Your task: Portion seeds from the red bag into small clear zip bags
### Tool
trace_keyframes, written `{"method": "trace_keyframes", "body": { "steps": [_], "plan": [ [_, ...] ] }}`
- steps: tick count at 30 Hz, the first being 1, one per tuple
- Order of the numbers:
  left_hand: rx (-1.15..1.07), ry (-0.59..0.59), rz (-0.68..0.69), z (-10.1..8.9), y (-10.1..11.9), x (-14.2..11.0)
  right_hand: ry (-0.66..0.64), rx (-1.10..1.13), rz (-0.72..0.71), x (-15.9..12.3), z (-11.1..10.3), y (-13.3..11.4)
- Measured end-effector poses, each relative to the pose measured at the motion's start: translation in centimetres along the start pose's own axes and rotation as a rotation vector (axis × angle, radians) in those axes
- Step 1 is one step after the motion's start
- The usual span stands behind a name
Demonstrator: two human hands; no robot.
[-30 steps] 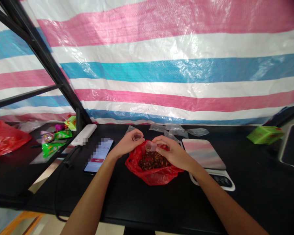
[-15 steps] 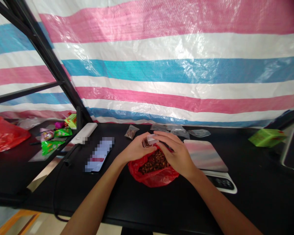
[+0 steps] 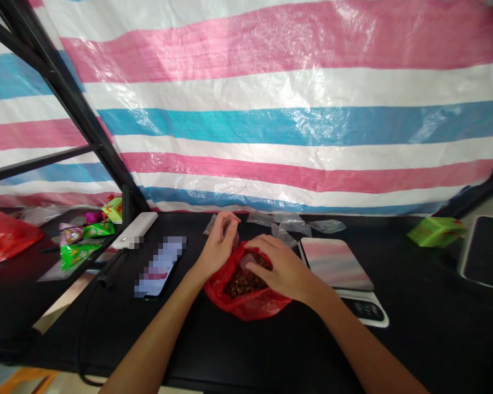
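Red plastic bag apparently touches right hand.

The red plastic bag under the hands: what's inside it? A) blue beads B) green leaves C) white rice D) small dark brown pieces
D. The open red plastic bag shows a heap of small dark brown pieces just below the right hand.

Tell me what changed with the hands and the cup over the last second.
The right hand has dropped into the red plastic bag, taking the small clear cup down to the brown pieces. The left hand has moved left, off the cup. The bag and the phone stayed put.
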State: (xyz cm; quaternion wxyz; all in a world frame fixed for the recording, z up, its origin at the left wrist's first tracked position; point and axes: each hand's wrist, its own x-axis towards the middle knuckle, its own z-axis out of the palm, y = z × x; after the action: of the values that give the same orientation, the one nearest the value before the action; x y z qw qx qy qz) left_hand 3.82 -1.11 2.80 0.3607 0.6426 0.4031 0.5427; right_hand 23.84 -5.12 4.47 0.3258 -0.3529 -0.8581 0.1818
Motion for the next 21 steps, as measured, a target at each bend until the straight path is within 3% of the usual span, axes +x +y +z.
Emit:
{"method": "trace_keyframes", "body": {
  "steps": [4,7,11,13,16,21],
  "plan": [
    [0.057,-0.116,0.165,0.9,2.6,-1.8,0.216,0.047,0.01,0.0,0.1,0.2],
    [0.04,-0.176,0.156,1.3,3.1,-2.8,0.212,0.08,-0.01,0.1,0.0,-0.1],
    [-0.045,-0.219,0.101,1.6,2.0,-2.7,0.224,0.063,0.0,0.3,-0.3,-0.5],
    [-0.094,-0.164,0.13,1.6,1.2,-2.2,0.251,0.053,0.014,0.2,-1.3,-0.1],
    [-0.096,0.032,0.182,1.0,0.1,-1.0,0.328,0.006,0.038,-1.2,-4.2,1.4],
    [0.209,0.275,0.208,-1.2,-0.7,0.2,0.314,-0.252,0.165,-6.7,-9.6,5.2]
  ]
}}
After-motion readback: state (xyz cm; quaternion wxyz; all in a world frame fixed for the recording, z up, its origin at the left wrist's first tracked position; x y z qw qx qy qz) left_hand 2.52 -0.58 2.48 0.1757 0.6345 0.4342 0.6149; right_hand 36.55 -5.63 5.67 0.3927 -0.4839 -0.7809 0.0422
